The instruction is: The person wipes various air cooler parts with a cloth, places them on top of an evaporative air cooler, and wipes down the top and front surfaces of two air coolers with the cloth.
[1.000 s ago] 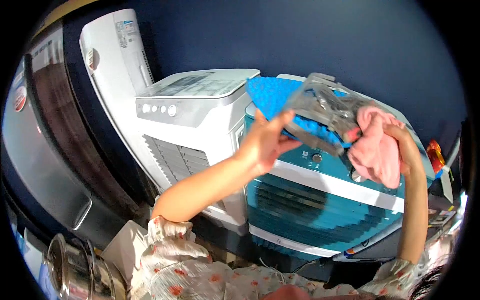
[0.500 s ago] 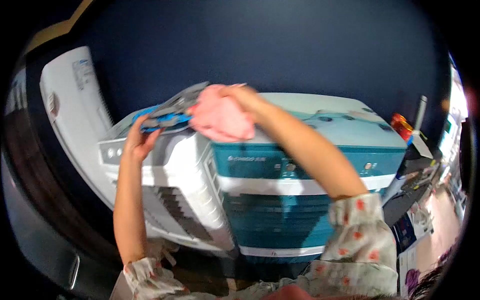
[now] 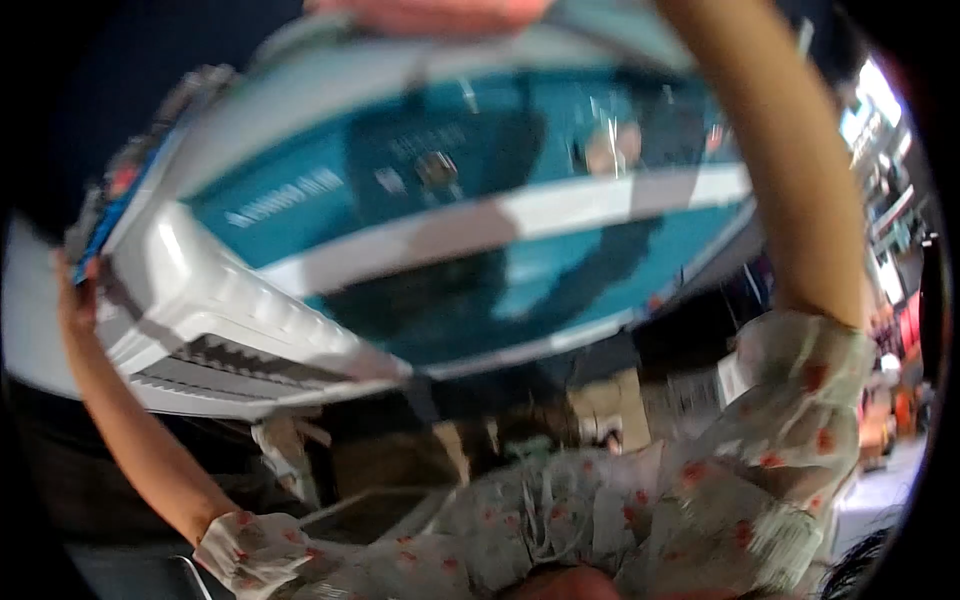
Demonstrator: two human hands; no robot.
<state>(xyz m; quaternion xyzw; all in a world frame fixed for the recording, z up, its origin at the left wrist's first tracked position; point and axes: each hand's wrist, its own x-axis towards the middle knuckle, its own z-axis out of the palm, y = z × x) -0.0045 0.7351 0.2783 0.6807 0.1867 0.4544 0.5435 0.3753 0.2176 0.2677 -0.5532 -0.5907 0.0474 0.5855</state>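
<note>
At the far left, my left hand (image 3: 78, 295) is closed around the lower end of a grey-and-blue bundle (image 3: 125, 190), blurred, beside the top of a white louvred appliance (image 3: 190, 260). A pink cloth (image 3: 430, 14) is cut off by the top edge, over the top of a teal-and-white appliance (image 3: 390, 240) with front knobs. My right forearm (image 3: 800, 150) rises past that appliance's right side, but its hand lies beyond the top edge. Whether it touches the cloth cannot be seen.
A dark wall (image 3: 90, 80) stands behind the appliances. Below them is a brownish box-like shape (image 3: 610, 405), and a pale blurred object (image 3: 285, 455) sits under the white appliance. Cluttered bright items (image 3: 890, 300) fill the right side.
The view has tilted down and come closer to the appliances. My right hand has gone out of frame at the top, and the pink cloth now shows only its lower edge. The left hand keeps the bundle.
</note>
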